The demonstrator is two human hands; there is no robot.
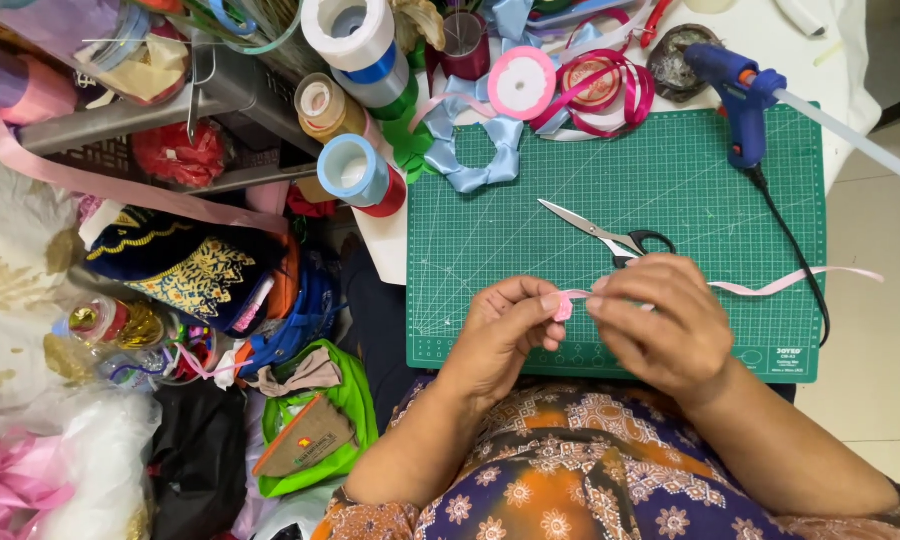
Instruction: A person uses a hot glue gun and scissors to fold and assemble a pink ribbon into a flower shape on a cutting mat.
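We are pinching the pink ribbon (pixel 740 288) between left hand (pixel 505 325) and right hand (pixel 660 325), rolling its end, most trailing unrolled over the green cutting mat (pixel 670 180), scissors (pixel 600 235) lying idle.

Left hand (pixel 505 325) and right hand (pixel 660 320) pinching a pink ribbon (pixel 770 286) above a green cutting mat (pixel 670 180), fingertips meeting at its folded end; scissors (pixel 600 234) just beyond, blue glue gun (pixel 738 95) at the mat's far corner, ribbon spools (pixel 355 172) to the left

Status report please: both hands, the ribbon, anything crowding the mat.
Left hand and right hand both pinch thin pale pink satin ribbon over green cutting mat. Black-handled steel scissors lie just beyond fingers. Blue glue gun at far corner.
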